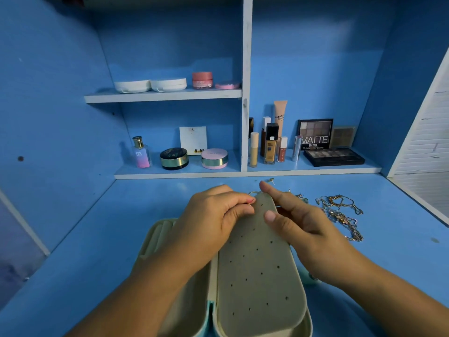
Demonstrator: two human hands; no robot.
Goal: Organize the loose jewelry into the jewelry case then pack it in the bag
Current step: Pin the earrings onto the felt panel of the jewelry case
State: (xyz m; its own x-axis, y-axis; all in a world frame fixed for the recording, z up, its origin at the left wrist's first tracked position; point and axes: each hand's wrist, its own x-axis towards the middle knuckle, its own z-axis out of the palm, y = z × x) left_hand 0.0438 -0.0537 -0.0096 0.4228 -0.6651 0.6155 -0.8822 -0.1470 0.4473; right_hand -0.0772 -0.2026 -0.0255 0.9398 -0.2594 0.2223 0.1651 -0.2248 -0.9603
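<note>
On the blue table (pixel 97 239) I'm only starting: left grip (pixel 218 215) pinching an earring (pixel 250 203) at the case panel (pixel 257 263), right grip (pixel 303 227) clamping its edge; chains (pixel 340 210) waiting at two o'clock.

- Blue table (pixel 102 244).
- Open case (pixel 257 276) lies at 6 o'clock, holed panel showing.
- Tangled chains (pixel 340 212) at 2 o'clock from the case, apart from it.
- Small stud (pixel 271 180) at 12 o'clock, near the back edge.
- Earrings (pixel 301 197) at 1 o'clock, partly hidden.
</note>
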